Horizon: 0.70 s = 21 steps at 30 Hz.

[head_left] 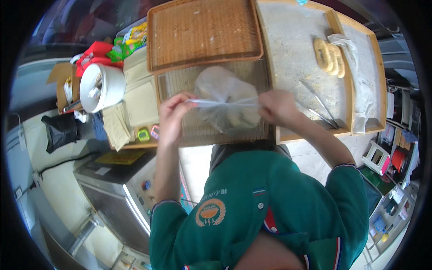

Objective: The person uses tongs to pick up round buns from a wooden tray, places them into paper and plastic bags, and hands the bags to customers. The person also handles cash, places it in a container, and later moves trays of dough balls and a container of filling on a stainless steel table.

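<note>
Head view: A person's left hand [174,111] pinches one end of the taut, gathered top of a clear plastic bag [229,118]; the right hand [279,107] clenches the other. The bag lies over a ribbed tray [173,85], leaving room toward its left edge. A woven brown tray [202,31] borders the far side; rightward, a wooden-rimmed tray [290,58] holds metal tongs [332,123].

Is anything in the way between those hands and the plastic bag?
Nothing visible: the left hand and right hand each grip an end of the plastic bag. The brown tray lies beyond it.
</note>
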Available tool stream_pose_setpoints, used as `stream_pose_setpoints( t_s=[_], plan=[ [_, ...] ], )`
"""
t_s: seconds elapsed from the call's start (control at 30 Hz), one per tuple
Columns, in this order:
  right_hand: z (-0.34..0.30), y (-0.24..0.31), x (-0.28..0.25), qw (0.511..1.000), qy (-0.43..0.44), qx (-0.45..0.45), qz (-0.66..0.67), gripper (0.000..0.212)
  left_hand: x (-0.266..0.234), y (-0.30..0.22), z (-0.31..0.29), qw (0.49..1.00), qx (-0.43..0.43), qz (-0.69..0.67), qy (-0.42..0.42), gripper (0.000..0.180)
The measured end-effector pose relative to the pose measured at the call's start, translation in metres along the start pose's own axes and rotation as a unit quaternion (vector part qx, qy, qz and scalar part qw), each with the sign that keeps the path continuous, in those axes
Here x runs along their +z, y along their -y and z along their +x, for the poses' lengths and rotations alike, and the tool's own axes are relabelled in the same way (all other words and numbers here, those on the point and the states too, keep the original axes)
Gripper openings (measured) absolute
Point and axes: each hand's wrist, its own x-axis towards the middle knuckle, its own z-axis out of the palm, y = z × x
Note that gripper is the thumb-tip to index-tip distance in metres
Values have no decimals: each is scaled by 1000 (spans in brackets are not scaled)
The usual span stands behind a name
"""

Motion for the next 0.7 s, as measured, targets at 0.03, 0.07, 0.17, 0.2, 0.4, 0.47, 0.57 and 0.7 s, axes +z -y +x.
stream_pose_setpoints(
  t_s=[0.03, 0.07, 0.17, 0.2, 0.4, 0.47, 0.57, 0.7],
  plan=[
    [7, 2, -8, 991, -125, -50, 14, 15, 8, -16, -3, 999, -16, -18, 34, 6],
    [15, 7, -18, 989, -131, -60, 44, 17, 21, -34, -4, 998, -28, -42, 45, 7],
    [43, 32, -66, 933, -94, 146, 315, 15, 69, -89, 4, 972, 40, 139, 183, 7],
    [51, 33, -85, 921, -20, 162, 355, 14, 82, -104, 9, 950, 126, 219, 183, 6],
    [70, 17, -156, 901, -12, 197, 386, 11, 135, -115, 63, 901, 336, 219, 165, 11],
    [65, 4, -176, 948, -64, 114, 289, 13, 152, -92, 110, 953, 293, 68, 34, 40],
    [59, -10, -190, 952, -93, 132, 259, 17, 166, -58, 199, 995, 23, -96, -22, 100],
    [59, -47, -210, 926, -109, 225, 281, 21, 193, -9, 277, 957, -189, -220, 18, 142]
  ],
)
